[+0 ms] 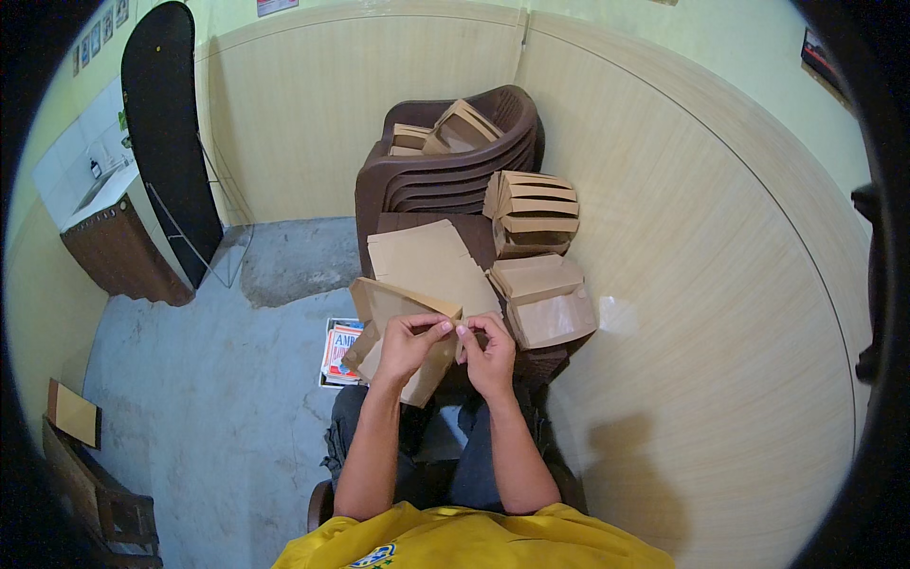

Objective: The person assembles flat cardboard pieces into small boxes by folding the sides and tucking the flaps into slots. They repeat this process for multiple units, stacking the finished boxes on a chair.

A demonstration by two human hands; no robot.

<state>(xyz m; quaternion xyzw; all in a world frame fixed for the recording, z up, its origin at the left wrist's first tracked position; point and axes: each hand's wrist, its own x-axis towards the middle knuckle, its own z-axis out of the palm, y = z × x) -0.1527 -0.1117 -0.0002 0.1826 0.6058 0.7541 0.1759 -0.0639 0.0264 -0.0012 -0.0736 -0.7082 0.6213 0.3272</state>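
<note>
Over my lap is a partly folded brown cardboard box (398, 302), some of its walls standing up. My left hand (406, 343) pinches the box at its right-hand corner. Close beside it, my right hand (487, 353) pinches the same corner, thumb and fingers together. The fingertips of both hands nearly meet there and cover part of the corner. Just beyond the box, flat cardboard sheets (417, 248) lie on the seat of a stack of brown plastic chairs (445, 171).
Folded boxes (536, 213) are stacked right of the sheets, with an open box (550, 308) nearer me. More boxes (464, 128) rest on the chair stack's top seat. A crate of printed papers (341, 353) stands on the floor at left. A wood-panelled wall (682, 284) closes the right side.
</note>
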